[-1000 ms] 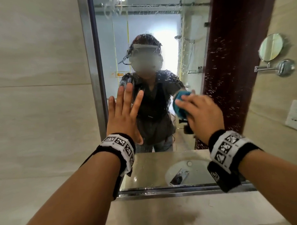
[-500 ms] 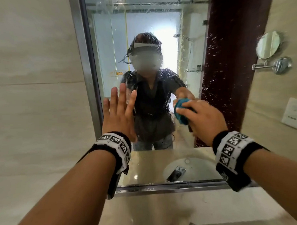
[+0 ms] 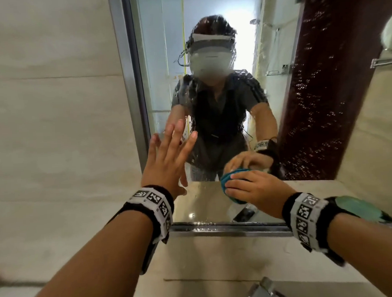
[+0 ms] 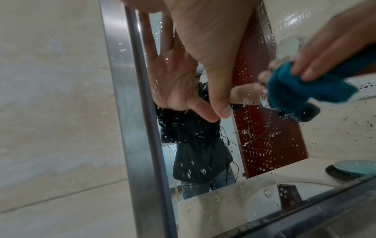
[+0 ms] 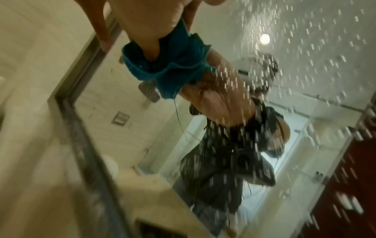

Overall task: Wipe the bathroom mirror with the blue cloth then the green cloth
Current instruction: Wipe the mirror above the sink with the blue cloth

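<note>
The bathroom mirror (image 3: 159, 60) in its steel frame (image 3: 129, 84) is speckled with water drops. My left hand (image 3: 168, 158) lies flat and open against the glass near the left edge, fingers spread. In the left wrist view its thumb (image 4: 213, 64) points down in front of its own reflection. My right hand (image 3: 257, 188) grips the bunched blue cloth (image 3: 226, 180) and presses it to the lower part of the glass. The blue cloth (image 4: 301, 90) also shows at the right in the left wrist view, and the cloth (image 5: 175, 69) bulges from under my fingers in the right wrist view. I see no cloth that is plainly green.
A pale green shape (image 3: 359, 208) shows behind my right forearm; I cannot tell what it is. A chrome faucet (image 3: 264, 289) stands at the bottom edge over the stone counter (image 3: 217, 255). A round wall mirror (image 3: 390, 32) hangs at the far right. Tiled wall (image 3: 55, 132) fills the left.
My right hand has slid the blue cloth down the glass from mid height to near the bottom edge. The left hand has stayed flat on the mirror.
</note>
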Demonstrator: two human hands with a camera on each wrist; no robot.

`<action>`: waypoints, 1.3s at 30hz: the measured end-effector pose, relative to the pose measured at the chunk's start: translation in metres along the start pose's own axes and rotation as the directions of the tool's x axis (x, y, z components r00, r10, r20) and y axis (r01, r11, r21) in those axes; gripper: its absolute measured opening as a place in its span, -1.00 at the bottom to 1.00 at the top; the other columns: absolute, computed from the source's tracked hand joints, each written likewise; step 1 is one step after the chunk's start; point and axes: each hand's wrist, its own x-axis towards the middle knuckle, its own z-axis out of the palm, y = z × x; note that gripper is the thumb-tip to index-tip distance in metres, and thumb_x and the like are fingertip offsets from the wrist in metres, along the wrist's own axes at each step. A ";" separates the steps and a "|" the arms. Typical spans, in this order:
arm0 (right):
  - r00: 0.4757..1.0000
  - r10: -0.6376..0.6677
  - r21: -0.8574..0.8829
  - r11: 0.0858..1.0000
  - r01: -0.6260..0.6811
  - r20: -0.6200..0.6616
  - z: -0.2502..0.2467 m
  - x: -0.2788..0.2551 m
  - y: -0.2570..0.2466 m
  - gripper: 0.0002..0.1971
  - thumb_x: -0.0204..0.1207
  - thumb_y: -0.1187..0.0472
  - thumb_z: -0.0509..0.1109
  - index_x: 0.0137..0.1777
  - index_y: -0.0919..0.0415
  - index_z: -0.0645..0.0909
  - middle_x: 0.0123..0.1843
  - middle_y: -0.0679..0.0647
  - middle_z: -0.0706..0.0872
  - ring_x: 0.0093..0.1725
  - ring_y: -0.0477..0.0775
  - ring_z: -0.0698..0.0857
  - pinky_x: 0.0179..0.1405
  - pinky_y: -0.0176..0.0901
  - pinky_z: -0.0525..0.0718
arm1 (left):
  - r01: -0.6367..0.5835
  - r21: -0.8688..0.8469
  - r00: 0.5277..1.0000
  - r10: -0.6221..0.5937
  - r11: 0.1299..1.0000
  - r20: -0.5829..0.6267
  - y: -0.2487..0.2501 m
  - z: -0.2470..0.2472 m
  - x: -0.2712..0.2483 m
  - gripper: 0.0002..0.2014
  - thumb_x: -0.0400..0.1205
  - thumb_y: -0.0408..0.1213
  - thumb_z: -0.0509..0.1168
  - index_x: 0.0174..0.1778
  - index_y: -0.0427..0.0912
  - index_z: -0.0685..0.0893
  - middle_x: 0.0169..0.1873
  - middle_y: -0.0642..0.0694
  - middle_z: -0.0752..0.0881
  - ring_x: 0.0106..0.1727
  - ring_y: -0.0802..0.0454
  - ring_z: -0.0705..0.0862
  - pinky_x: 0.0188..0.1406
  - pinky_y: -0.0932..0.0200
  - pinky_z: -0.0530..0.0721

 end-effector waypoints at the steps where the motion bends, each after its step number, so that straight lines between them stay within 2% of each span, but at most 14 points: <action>1: 0.999 0.033 -0.001 0.999 -0.033 -0.037 -0.003 0.006 0.005 -0.69 0.48 0.27 0.23 0.21 0.15 0.59 0.20 0.07 0.70 0.18 0.14 0.66 0.13 0.02 0.67 | -0.001 -0.008 1.000 0.001 1.000 -0.001 0.000 0.001 0.000 0.50 0.13 0.24 0.58 0.53 0.00 -0.57 0.52 -0.20 -0.56 0.59 -0.22 -0.44 0.54 -0.28 -0.34; 3: 0.980 0.150 0.057 0.988 -0.144 -0.134 -0.007 0.030 0.022 -0.66 0.54 0.19 0.17 0.29 0.17 0.51 0.26 0.16 0.66 0.27 0.17 0.58 0.28 0.03 0.50 | 0.002 -0.025 1.000 -0.002 1.000 -0.002 -0.001 0.002 0.001 0.51 0.11 0.25 0.58 0.52 0.02 -0.59 0.52 -0.18 -0.58 0.59 -0.21 -0.44 0.53 -0.30 -0.36; 6: 0.903 0.325 0.138 0.945 -0.297 -0.282 -0.022 0.072 0.026 -0.63 0.48 0.26 0.19 0.24 0.27 0.64 0.26 0.21 0.66 0.32 0.20 0.51 0.38 0.12 0.39 | 0.019 -0.045 1.000 -0.020 0.999 -0.006 0.002 0.006 0.003 0.52 0.11 0.28 0.57 0.49 0.01 -0.64 0.49 -0.17 -0.64 0.57 -0.22 -0.48 0.50 -0.30 -0.46; 10: 0.886 0.316 0.099 0.949 -0.300 -0.339 -0.015 0.092 0.012 -0.59 0.52 0.15 0.13 0.25 0.27 0.64 0.29 0.18 0.66 0.25 0.15 0.50 0.31 0.02 0.53 | 0.013 -0.045 0.999 -0.015 0.999 -0.044 0.001 0.011 0.003 0.52 0.14 0.25 0.56 0.45 -0.02 -0.69 0.52 -0.16 -0.56 0.55 -0.18 -0.54 0.49 -0.25 -0.50; 12: 0.890 0.287 0.083 0.958 -0.275 -0.355 0.004 0.082 0.005 -0.66 0.50 0.24 0.27 0.24 0.28 0.64 0.29 0.19 0.66 0.24 0.15 0.51 0.27 0.01 0.55 | -0.012 -0.037 0.998 0.010 0.999 -0.055 -0.004 0.015 0.002 0.52 0.12 0.24 0.58 0.51 -0.02 -0.61 0.50 -0.15 -0.61 0.54 -0.16 -0.56 0.52 -0.24 -0.47; 14: 0.931 0.202 0.053 0.979 -0.195 -0.303 0.024 0.064 -0.006 -0.65 0.39 0.27 0.45 0.20 0.25 0.62 0.28 0.16 0.64 0.18 0.16 0.58 0.17 0.07 0.64 | -0.023 -0.031 0.998 0.021 0.999 -0.061 -0.006 0.017 0.001 0.51 0.09 0.25 0.58 0.56 -0.01 -0.52 0.49 -0.15 -0.64 0.55 -0.16 -0.55 0.53 -0.24 -0.43; 16: 0.987 0.091 0.036 0.996 -0.087 -0.133 0.039 0.043 -0.024 -0.62 0.26 0.28 0.56 0.11 0.18 0.65 0.22 0.09 0.68 0.11 0.10 0.66 0.07 0.01 0.70 | -0.023 -0.037 0.999 0.021 0.999 -0.047 -0.005 0.016 0.001 0.50 0.10 0.25 0.58 0.55 0.00 -0.53 0.46 -0.14 -0.67 0.54 -0.15 -0.57 0.53 -0.23 -0.45; 18: 0.999 0.050 0.069 0.996 -0.050 0.003 0.045 0.027 -0.040 -0.64 0.19 0.26 0.60 0.02 0.10 0.74 0.13 0.00 0.75 0.05 0.06 0.72 0.02 -0.08 0.70 | -0.009 -0.043 0.999 0.007 0.999 -0.040 -0.003 0.016 0.001 0.49 0.13 0.23 0.58 0.53 0.01 -0.57 0.44 -0.13 -0.69 0.52 -0.16 -0.59 0.51 -0.22 -0.49; 21: 0.997 0.072 0.119 0.990 -0.075 0.030 0.041 0.025 -0.039 -0.61 0.17 0.29 0.64 0.04 0.13 0.75 0.14 0.01 0.75 0.07 0.10 0.72 0.05 -0.04 0.69 | 0.016 -0.046 0.999 -0.018 0.999 -0.044 0.001 0.017 0.000 0.49 0.16 0.18 0.59 0.52 0.00 -0.59 0.45 -0.15 -0.68 0.53 -0.18 -0.58 0.50 -0.22 -0.51; 24: 0.976 0.195 0.106 0.977 -0.184 -0.097 0.028 0.043 -0.023 -0.64 0.32 0.36 0.51 0.15 0.22 0.71 0.22 0.11 0.71 0.20 0.16 0.66 0.19 0.09 0.63 | 0.031 -0.065 0.997 -0.035 0.997 -0.065 0.004 0.020 -0.002 0.47 0.18 0.12 0.60 0.54 -0.01 -0.56 0.47 -0.16 -0.65 0.55 -0.19 -0.55 0.53 -0.22 -0.46; 28: 0.907 0.303 0.086 0.953 -0.290 -0.291 0.018 0.063 -0.018 -0.70 0.40 0.32 0.48 0.15 0.29 0.69 0.19 0.18 0.72 0.09 0.21 0.69 0.11 0.10 0.66 | 0.034 -0.084 0.996 -0.040 0.996 -0.079 0.006 0.026 -0.004 0.46 0.14 0.07 0.63 0.60 -0.03 -0.45 0.55 -0.16 -0.53 0.60 -0.22 -0.44 0.56 -0.22 -0.39; 32: 0.988 0.141 0.048 0.989 -0.138 -0.064 0.048 0.046 -0.045 -0.60 0.21 0.24 0.62 0.09 0.13 0.72 0.15 0.03 0.75 0.03 0.05 0.71 0.04 -0.09 0.69 | 0.040 -0.100 0.997 -0.046 0.994 -0.060 0.008 0.028 -0.006 0.40 0.26 0.10 0.57 0.54 -0.02 -0.55 0.55 -0.15 -0.53 0.56 -0.20 -0.51 0.55 -0.23 -0.39; 35: 0.990 0.105 0.139 0.983 -0.118 0.099 0.065 0.027 -0.068 -0.50 0.01 0.12 0.71 0.02 0.01 0.75 0.06 -0.12 0.76 -0.04 -0.09 0.72 0.00 -0.26 0.66 | 0.046 -0.089 0.999 -0.048 0.995 -0.014 0.010 0.026 -0.007 0.46 0.25 0.17 0.56 0.44 -0.01 -0.69 0.45 -0.13 -0.68 0.54 -0.21 -0.56 0.54 -0.24 -0.42; 39: 0.986 0.087 0.126 0.986 -0.105 0.146 0.070 0.001 -0.075 -0.54 -0.05 0.15 0.73 -0.08 0.00 0.77 -0.05 -0.12 0.78 -0.16 -0.07 0.72 -0.12 -0.23 0.70 | 0.062 -0.112 0.998 -0.062 0.992 -0.002 0.012 0.024 -0.010 0.46 0.24 0.14 0.57 0.44 0.00 -0.69 0.48 -0.15 -0.62 0.54 -0.19 -0.55 0.54 -0.24 -0.42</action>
